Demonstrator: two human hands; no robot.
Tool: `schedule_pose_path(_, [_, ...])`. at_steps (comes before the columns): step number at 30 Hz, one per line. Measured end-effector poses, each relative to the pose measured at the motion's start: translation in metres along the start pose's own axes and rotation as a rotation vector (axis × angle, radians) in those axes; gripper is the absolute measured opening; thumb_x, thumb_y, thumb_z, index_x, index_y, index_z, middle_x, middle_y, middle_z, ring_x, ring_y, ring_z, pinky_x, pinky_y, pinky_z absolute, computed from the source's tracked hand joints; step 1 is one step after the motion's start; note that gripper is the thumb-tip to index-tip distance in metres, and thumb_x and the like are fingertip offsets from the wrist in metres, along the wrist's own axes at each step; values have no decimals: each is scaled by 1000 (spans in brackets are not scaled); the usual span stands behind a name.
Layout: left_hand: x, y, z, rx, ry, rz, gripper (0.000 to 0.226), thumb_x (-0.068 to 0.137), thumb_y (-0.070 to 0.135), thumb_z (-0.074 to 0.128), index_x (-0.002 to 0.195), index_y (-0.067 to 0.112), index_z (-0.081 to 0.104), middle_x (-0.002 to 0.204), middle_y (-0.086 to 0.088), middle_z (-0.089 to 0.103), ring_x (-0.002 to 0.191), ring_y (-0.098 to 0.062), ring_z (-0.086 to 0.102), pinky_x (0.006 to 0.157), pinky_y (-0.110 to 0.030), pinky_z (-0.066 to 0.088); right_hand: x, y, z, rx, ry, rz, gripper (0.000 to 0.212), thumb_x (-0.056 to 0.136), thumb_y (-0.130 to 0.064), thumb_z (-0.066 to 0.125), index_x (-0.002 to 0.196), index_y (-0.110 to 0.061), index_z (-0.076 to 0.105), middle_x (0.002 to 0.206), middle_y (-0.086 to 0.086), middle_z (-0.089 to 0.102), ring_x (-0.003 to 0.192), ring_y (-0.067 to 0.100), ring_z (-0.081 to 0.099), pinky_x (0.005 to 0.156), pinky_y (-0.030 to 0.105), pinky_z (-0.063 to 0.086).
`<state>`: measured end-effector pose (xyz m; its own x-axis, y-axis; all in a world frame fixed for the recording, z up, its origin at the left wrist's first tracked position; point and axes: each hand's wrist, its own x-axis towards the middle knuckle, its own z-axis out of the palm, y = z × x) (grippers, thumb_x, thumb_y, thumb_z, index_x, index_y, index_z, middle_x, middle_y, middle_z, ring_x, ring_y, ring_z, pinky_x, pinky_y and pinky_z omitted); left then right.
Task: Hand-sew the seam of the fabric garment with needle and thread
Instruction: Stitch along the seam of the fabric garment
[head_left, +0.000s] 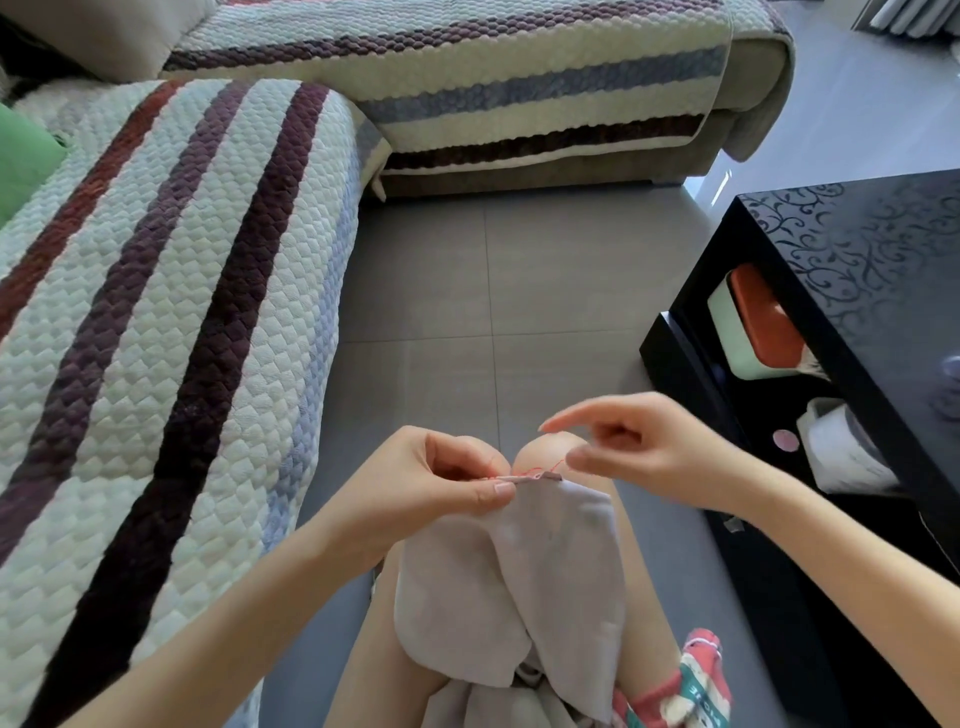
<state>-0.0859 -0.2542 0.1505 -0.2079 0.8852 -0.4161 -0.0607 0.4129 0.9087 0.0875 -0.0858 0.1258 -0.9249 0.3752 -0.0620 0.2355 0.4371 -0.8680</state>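
Hands meet at the seam: our left hand (447, 475) pinches the top edge of the pale garment (519, 571) on our lap, our right hand (639, 447) just right, grip unclear, while red thread (540, 470) suggests stitching begun, not finished.

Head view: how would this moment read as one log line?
left hand: pinches grey garment at seam edge | right hand: beside seam, index finger out, grip unclear | red thread: at seam

Pale grey garment (519, 582), red thread (540, 470), striped sofa cover (171, 291), black table (857, 260).
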Motion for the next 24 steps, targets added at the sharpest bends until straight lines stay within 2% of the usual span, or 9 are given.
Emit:
schedule_pose_path(5, [-1,2,1,7,-14,5,2,77,-2,73,79,-2,75,69,3,70,67,-3,63,66,-13,50,3,-4,16,23,-94,10,22,85,-37,62,104,-31,70,57,-7,36,56,12,31,56,23,31])
schedule_pose_path(9, [-1,6,0,41,-26,8,5,77,2,75,80,-2,75,73,0,71,71,-6,63,70,-15,51,7,-11,17,85,-205,80,29,85,-43,61,99,-20,72,86,11,69,83,35,61,76,49,50])
schedule_pose_path(10, [0,7,0,54,-23,5,5,76,3,76,80,-1,75,73,-2,71,72,-7,63,71,-16,51,8,-13,16,85,-213,91,27,85,-41,63,94,-18,72,85,13,69,80,34,61,75,48,49])
schedule_pose_path(12, [0,8,0,84,-19,0,6,75,6,79,79,2,76,73,-4,71,72,-9,62,71,-18,49,8,-15,12,110,-174,85,9,85,-27,70,81,-18,71,61,1,60,58,18,47,58,28,40])
schedule_pose_path(14, [1,9,-1,113,-25,-6,10,71,13,82,77,7,77,73,-4,71,72,-9,62,71,-18,49,7,-16,6,121,-139,86,16,83,-12,73,72,-22,68,47,-11,41,49,3,33,51,14,27])
schedule_pose_path(16, [1,10,0,126,-24,-19,8,70,14,83,75,10,78,72,-3,71,71,-7,63,71,-18,48,6,-21,1,107,-115,89,20,81,-9,74,70,-24,68,45,-11,37,48,4,30,50,14,26])
schedule_pose_path(20, [0,11,4,165,-24,-34,4,75,11,80,72,13,78,66,1,68,65,-6,59,67,-16,44,4,-30,-10,75,-65,74,13,80,-7,74,71,-16,70,56,15,51,55,9,39,55,22,33])
schedule_pose_path(22, [-2,12,5,173,-44,-30,7,75,12,82,70,16,78,64,4,66,66,-5,57,67,-17,43,4,-36,-16,63,-9,41,17,80,-5,73,70,-17,67,52,-3,50,52,2,37,52,12,32])
schedule_pose_path(24, [-3,12,6,171,-59,-27,7,72,15,82,69,19,77,64,5,66,67,-5,58,69,-18,44,6,-43,-23,26,56,-3,20,81,-6,72,69,-21,66,50,-9,44,49,2,35,50,9,30])
